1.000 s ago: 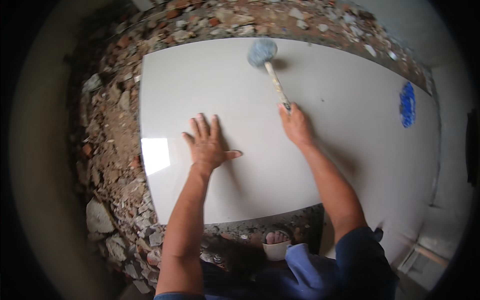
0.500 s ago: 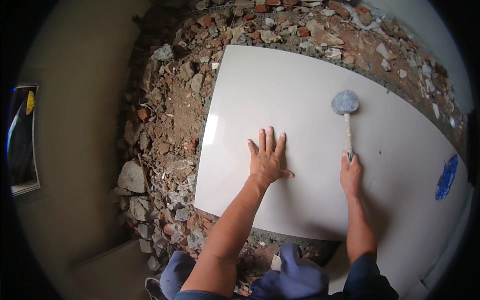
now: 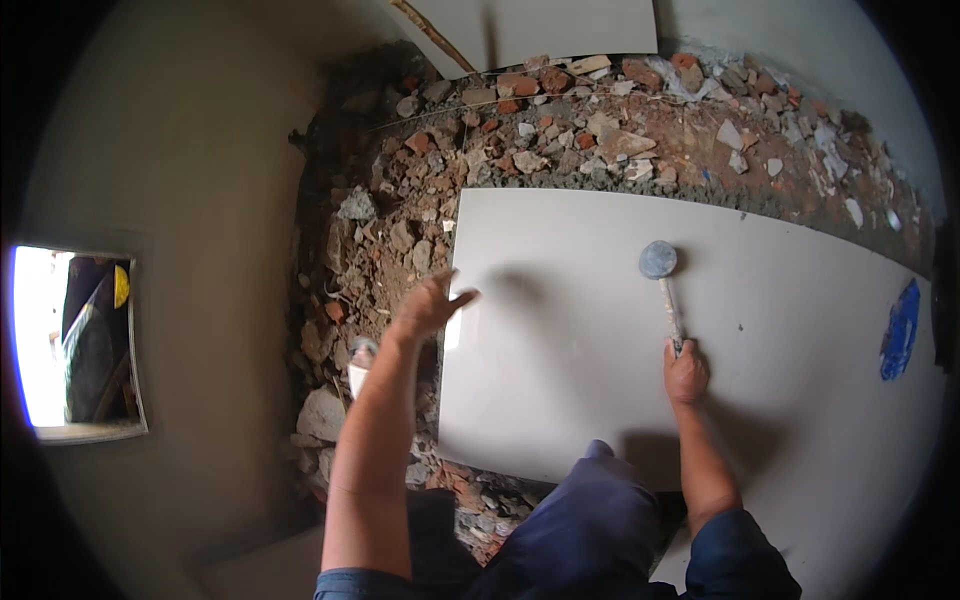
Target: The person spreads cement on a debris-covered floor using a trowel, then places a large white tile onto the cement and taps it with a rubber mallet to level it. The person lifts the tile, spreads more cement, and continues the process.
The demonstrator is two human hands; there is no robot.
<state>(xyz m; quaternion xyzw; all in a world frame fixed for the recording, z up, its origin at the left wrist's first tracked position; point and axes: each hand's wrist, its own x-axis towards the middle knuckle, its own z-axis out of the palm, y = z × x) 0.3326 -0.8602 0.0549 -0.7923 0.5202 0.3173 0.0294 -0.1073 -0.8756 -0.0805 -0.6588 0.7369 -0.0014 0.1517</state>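
Observation:
In my right hand (image 3: 686,372) is the handle of a rubber mallet (image 3: 658,260) with a round grey head. The mallet is over a large, pale, glossy floor tile (image 3: 560,380); whether its head touches the surface I cannot tell. My left hand (image 3: 430,305) is raised at the tile's left edge, thumb apart from the fingers and nothing seen in it. Its shadow falls on the tile, apart from the hand. A blue patch (image 3: 900,330) marks the tiled surface at the far right.
Broken brick and stone rubble (image 3: 400,235) lies left of the tile and beyond it. At the back is another pale slab (image 3: 570,30) with a wooden stick (image 3: 435,38) by it. A wall (image 3: 210,200) with a bright framed opening (image 3: 85,345) stands left. My leg (image 3: 570,520) is close below.
My left hand has lifted off the tile and moved left to its edge. The right hand still grips the mallet. The view has tilted up, bringing the back slab in.

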